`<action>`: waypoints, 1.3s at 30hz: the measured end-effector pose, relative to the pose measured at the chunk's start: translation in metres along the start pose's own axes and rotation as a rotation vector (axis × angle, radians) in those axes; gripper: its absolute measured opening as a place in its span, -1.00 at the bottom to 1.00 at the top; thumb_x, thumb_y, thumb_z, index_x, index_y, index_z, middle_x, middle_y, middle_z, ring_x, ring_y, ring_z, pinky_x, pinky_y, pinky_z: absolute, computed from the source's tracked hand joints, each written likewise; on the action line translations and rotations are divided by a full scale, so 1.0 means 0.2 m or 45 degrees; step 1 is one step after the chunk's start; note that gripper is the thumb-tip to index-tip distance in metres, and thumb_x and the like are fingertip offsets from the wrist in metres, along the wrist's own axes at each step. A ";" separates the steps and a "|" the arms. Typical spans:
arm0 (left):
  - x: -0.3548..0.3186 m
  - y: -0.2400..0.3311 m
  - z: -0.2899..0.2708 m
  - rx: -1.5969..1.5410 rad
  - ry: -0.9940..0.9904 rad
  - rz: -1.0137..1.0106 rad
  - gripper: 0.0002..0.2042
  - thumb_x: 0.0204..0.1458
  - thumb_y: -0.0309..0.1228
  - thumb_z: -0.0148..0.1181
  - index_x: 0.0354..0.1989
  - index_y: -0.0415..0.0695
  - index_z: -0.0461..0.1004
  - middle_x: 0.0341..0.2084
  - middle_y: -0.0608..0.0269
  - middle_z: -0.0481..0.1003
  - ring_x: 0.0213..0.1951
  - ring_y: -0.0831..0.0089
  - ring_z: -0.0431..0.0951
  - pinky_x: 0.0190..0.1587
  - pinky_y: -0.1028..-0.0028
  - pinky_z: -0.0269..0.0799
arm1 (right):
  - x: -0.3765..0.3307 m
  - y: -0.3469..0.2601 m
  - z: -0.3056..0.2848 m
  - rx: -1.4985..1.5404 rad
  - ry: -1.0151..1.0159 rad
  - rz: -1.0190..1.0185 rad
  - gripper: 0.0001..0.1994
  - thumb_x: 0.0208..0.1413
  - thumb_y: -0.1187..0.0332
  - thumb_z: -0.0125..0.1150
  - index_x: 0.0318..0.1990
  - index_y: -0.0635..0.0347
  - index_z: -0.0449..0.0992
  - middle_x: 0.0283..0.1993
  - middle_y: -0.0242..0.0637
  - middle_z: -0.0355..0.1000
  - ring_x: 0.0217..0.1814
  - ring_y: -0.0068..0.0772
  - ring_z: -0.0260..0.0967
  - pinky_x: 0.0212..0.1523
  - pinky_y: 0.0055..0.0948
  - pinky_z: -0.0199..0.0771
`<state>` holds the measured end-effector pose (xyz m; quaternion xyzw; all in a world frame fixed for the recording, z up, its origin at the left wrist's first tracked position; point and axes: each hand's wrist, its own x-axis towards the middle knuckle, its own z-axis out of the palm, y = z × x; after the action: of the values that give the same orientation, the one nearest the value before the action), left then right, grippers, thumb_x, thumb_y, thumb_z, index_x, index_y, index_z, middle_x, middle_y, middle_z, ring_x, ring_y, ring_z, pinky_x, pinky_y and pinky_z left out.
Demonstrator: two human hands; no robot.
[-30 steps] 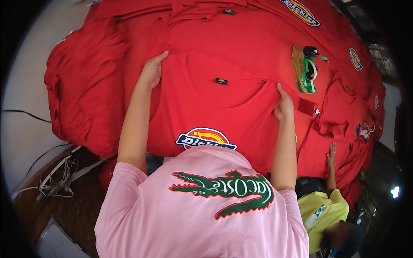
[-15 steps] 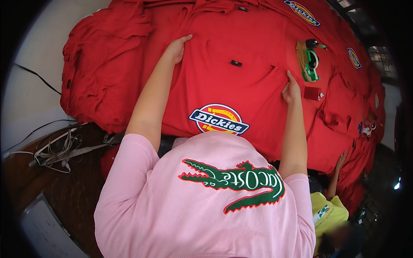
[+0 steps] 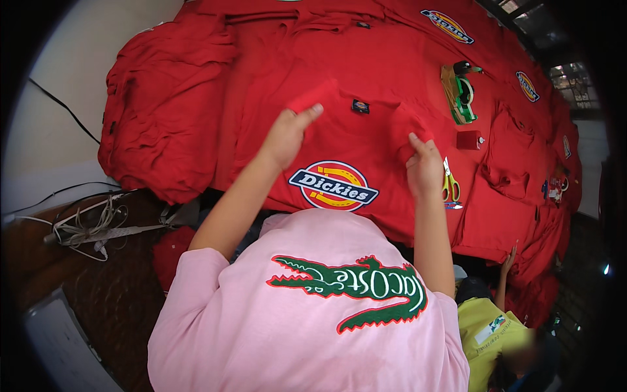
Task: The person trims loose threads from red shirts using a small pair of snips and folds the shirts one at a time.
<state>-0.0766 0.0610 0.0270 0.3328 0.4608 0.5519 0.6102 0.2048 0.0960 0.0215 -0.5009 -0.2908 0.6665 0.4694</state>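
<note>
A red T-shirt [image 3: 366, 145] lies before me with its collar away from me, a dark label [image 3: 360, 106] at the neck and an oval printed emblem [image 3: 333, 186] on the chest. My left hand [image 3: 287, 137] pinches the fabric left of the collar, thumb on top. On the other side, my right hand [image 3: 424, 166] is closed on the shirt's right shoulder, where the cloth bunches and rises. Beside that wrist, on the red cloth, lie yellow-handled scissors [image 3: 450, 186] and a small blue-and-silver tool [image 3: 453, 205].
More red shirts cover the table, with a crumpled heap [image 3: 170, 111] at left. A green tape dispenser [image 3: 461, 95] and a small red container [image 3: 469, 140] sit to the right. Tangled cables [image 3: 98, 219] lie at lower left. A person in yellow [image 3: 486, 333] is at lower right, one hand at the cloth.
Both hands have come nearer to me and closer together, gathering the shirt's shoulders up and inward. The scissors and small tool beside my right wrist now show.
</note>
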 end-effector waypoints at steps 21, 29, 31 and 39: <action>-0.46 -0.27 0.21 -0.135 -0.352 -0.077 -0.57 0.38 -0.08 0.06 -0.49 -0.11 0.33 -0.54 0.49 0.27 -0.45 0.70 0.20 -0.41 0.53 0.19 | -0.48 0.57 0.26 -0.126 -0.471 -0.413 -0.43 0.39 0.06 -0.09 0.28 0.45 0.23 -0.10 -0.30 0.32 -0.15 -0.52 0.21 -0.06 -0.56 0.20; -0.30 -0.19 0.08 -0.075 -0.291 -0.018 -0.58 0.40 -0.12 0.01 -0.44 -0.20 0.44 -0.52 0.39 0.38 -0.42 0.67 0.31 -0.37 0.51 0.24 | -0.42 0.33 0.34 -0.193 -0.312 -0.504 -0.60 0.34 0.47 0.15 0.28 0.45 0.36 0.28 -0.09 0.43 0.29 -0.36 0.39 0.32 -0.41 0.32; -0.17 -0.05 -0.05 -0.247 -0.287 0.136 -0.51 0.43 -0.08 -0.15 0.03 -0.38 0.41 -0.05 0.03 0.44 -0.01 0.31 0.45 0.09 0.31 0.30 | -0.32 0.19 0.20 -0.231 -0.133 -0.610 -0.70 0.31 0.51 0.20 0.15 0.43 0.52 0.15 -0.14 0.55 0.17 -0.40 0.48 0.25 -0.43 0.42; 0.27 0.40 -0.41 -0.411 -0.588 0.133 -0.26 0.45 0.04 -0.38 0.34 -0.54 0.25 0.28 -0.29 0.40 0.28 -0.06 0.46 0.39 0.09 0.31 | 0.05 -0.34 -0.19 0.055 0.173 -0.479 -0.76 0.23 0.52 0.27 0.03 0.38 0.62 0.02 -0.20 0.61 0.07 -0.41 0.55 0.21 -0.43 0.46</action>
<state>-0.1839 0.1183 0.0607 0.3717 0.1981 0.5583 0.7148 0.2632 0.1281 0.0642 -0.4714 -0.3325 0.5377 0.6149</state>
